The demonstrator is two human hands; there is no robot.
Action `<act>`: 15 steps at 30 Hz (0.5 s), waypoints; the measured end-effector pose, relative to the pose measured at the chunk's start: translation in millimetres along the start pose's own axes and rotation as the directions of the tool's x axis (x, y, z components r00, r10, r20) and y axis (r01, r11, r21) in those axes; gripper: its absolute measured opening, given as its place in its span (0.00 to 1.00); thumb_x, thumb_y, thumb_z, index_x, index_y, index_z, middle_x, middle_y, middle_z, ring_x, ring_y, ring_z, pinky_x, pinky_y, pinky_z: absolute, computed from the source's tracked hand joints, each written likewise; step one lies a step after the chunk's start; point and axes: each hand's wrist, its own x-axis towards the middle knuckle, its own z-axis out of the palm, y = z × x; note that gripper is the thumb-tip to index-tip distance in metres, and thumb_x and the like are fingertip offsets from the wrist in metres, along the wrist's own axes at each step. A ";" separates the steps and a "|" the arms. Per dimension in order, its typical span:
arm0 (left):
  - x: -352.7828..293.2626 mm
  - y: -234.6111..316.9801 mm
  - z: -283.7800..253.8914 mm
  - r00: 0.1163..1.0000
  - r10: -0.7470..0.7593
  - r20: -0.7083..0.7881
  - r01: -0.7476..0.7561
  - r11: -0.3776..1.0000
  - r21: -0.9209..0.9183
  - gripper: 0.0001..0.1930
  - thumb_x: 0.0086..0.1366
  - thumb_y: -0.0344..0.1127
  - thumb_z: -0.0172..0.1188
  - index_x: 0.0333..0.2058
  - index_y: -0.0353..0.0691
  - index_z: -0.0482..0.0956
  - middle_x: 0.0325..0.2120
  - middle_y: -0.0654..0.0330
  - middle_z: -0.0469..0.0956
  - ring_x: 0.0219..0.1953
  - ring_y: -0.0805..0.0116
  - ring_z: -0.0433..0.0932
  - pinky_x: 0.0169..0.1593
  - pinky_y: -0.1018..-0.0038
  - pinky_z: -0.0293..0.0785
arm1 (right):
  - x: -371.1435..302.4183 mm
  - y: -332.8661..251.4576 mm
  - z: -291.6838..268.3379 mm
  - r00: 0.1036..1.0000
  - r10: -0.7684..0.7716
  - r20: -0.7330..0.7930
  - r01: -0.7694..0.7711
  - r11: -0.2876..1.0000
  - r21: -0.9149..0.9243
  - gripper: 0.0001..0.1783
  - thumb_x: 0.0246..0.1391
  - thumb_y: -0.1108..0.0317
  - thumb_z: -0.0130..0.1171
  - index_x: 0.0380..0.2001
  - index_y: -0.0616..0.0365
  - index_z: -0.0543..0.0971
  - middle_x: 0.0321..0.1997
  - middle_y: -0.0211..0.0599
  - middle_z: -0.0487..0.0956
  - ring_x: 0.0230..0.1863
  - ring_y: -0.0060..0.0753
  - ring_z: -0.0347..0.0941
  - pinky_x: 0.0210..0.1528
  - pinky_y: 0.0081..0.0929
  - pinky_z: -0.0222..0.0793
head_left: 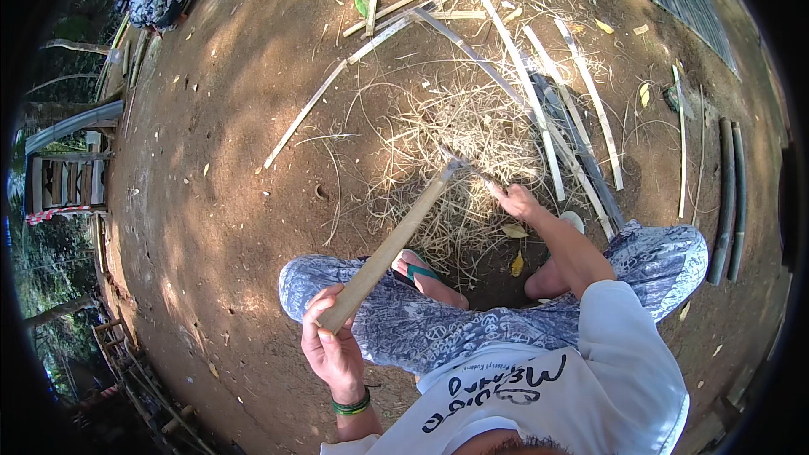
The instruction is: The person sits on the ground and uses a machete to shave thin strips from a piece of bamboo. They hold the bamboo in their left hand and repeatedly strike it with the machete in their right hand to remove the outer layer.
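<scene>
Flat tan bamboo strip (392, 240): my left hand (335, 358) pinches it, right hand (518, 202) grips a dark-bladed knife (475, 169); shave away from fingers.

Brown dirt ground (227, 160): curly shavings (472, 126), pale strips (524, 97), dark poles (723, 202), scattered leaves (645, 95).

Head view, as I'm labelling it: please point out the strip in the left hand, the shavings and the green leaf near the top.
Strip (390, 246): head view, middle of its length.
Shavings (466, 128): head view, middle of the pile.
Green leaf (361, 5): head view, its centre.
</scene>
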 end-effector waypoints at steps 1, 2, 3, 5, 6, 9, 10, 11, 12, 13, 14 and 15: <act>-0.4 0.0 -0.1 1.000 0.010 0.012 -0.010 1.000 0.006 0.25 0.75 0.49 0.48 0.54 0.27 0.68 0.55 0.39 0.68 0.57 0.54 0.75 0.56 0.64 0.80 | 3.0 0.7 -2.9 0.999 0.050 0.000 -0.050 0.999 -0.013 0.45 0.62 0.30 0.43 0.26 0.70 0.80 0.24 0.59 0.77 0.31 0.51 0.78 0.41 0.45 0.71; 0.1 0.2 -0.8 0.999 0.020 0.025 -0.020 1.000 0.013 0.25 0.75 0.49 0.48 0.54 0.27 0.68 0.55 0.40 0.68 0.57 0.54 0.75 0.56 0.64 0.80 | -2.4 7.6 -4.7 0.999 -0.040 0.009 0.040 0.999 -0.012 0.47 0.61 0.28 0.42 0.24 0.70 0.80 0.23 0.58 0.77 0.30 0.51 0.77 0.41 0.44 0.71; -1.5 -0.1 -1.1 0.999 0.015 0.029 -0.015 1.000 0.005 0.25 0.75 0.49 0.47 0.54 0.28 0.68 0.55 0.40 0.68 0.57 0.55 0.75 0.57 0.64 0.80 | -24.1 -5.0 -16.7 0.987 -0.162 0.020 0.162 0.987 -0.010 0.49 0.60 0.26 0.40 0.22 0.70 0.79 0.23 0.56 0.77 0.30 0.51 0.77 0.42 0.43 0.71; -0.1 -0.2 -5.5 1.000 -0.006 0.005 0.006 1.000 -0.002 0.25 0.75 0.49 0.48 0.54 0.28 0.68 0.55 0.40 0.68 0.57 0.55 0.75 0.57 0.65 0.79 | -9.8 7.9 -1.1 0.971 -0.239 -0.013 0.238 0.971 -0.024 0.52 0.58 0.22 0.37 0.20 0.68 0.79 0.22 0.49 0.78 0.30 0.49 0.77 0.43 0.43 0.72; 1.0 -0.1 -5.8 1.000 -0.005 -0.003 0.005 1.000 -0.012 0.25 0.75 0.49 0.48 0.54 0.28 0.68 0.55 0.40 0.68 0.57 0.55 0.74 0.57 0.65 0.79 | -8.5 5.7 -7.0 0.988 -0.151 -0.020 0.150 0.988 -0.019 0.52 0.58 0.21 0.37 0.21 0.68 0.79 0.23 0.48 0.78 0.30 0.48 0.77 0.43 0.44 0.72; 4.2 -1.8 -0.5 0.998 0.034 0.060 -0.034 0.999 0.004 0.23 0.75 0.49 0.48 0.51 0.32 0.69 0.55 0.42 0.69 0.58 0.55 0.74 0.57 0.65 0.79 | -11.5 -10.5 -20.2 0.999 0.020 0.030 -0.019 1.000 -0.012 0.52 0.56 0.19 0.35 0.25 0.65 0.79 0.26 0.42 0.79 0.31 0.43 0.77 0.44 0.46 0.72; 5.4 -1.3 1.4 0.995 0.047 0.091 -0.048 0.999 0.007 0.22 0.75 0.49 0.48 0.51 0.33 0.69 0.55 0.42 0.70 0.58 0.55 0.74 0.57 0.65 0.79 | -14.1 -18.3 -22.6 0.997 0.011 0.081 -0.016 0.998 0.053 0.52 0.54 0.17 0.34 0.23 0.63 0.78 0.25 0.41 0.78 0.30 0.41 0.77 0.42 0.44 0.72; 8.6 -1.1 5.7 0.996 0.045 0.080 -0.047 0.999 0.020 0.22 0.74 0.51 0.50 0.49 0.34 0.70 0.54 0.43 0.71 0.56 0.55 0.75 0.56 0.64 0.79 | -26.3 -29.8 -24.4 1.000 0.006 0.031 -0.007 0.998 0.059 0.49 0.56 0.20 0.37 0.19 0.61 0.76 0.19 0.38 0.74 0.25 0.38 0.75 0.35 0.41 0.71; 7.7 -1.4 8.6 0.994 0.065 0.085 -0.069 0.997 0.043 0.22 0.74 0.51 0.51 0.49 0.34 0.70 0.53 0.43 0.72 0.56 0.55 0.75 0.55 0.64 0.79 | -36.4 -45.4 -25.8 1.000 -0.013 -0.022 0.015 0.998 0.069 0.47 0.57 0.22 0.40 0.15 0.59 0.74 0.13 0.35 0.71 0.19 0.34 0.73 0.29 0.39 0.71; 5.9 -3.2 10.8 0.992 0.084 0.091 -0.090 0.994 0.066 0.23 0.73 0.52 0.51 0.49 0.34 0.70 0.52 0.43 0.72 0.55 0.56 0.75 0.55 0.63 0.80 | -51.0 -58.6 -24.5 0.995 -0.058 -0.084 0.066 0.993 0.096 0.47 0.58 0.22 0.41 0.13 0.60 0.73 0.11 0.34 0.69 0.17 0.34 0.71 0.27 0.38 0.69; 2.8 -5.1 13.1 0.990 0.094 0.107 -0.103 0.991 0.084 0.23 0.73 0.52 0.52 0.49 0.35 0.71 0.52 0.43 0.73 0.55 0.56 0.76 0.54 0.63 0.80 | -61.8 -65.0 -25.0 0.996 -0.081 -0.041 0.086 0.985 0.152 0.47 0.58 0.24 0.41 0.12 0.61 0.72 0.12 0.34 0.69 0.18 0.31 0.70 0.26 0.38 0.67; 1.1 -7.0 17.9 0.989 0.120 0.088 -0.130 0.984 0.123 0.23 0.71 0.53 0.54 0.48 0.35 0.71 0.49 0.43 0.74 0.53 0.56 0.77 0.52 0.63 0.81 | -78.6 -75.3 -26.2 0.992 -0.121 -0.034 0.125 0.976 0.178 0.46 0.59 0.25 0.42 0.13 0.61 0.72 0.12 0.34 0.69 0.18 0.31 0.69 0.25 0.39 0.65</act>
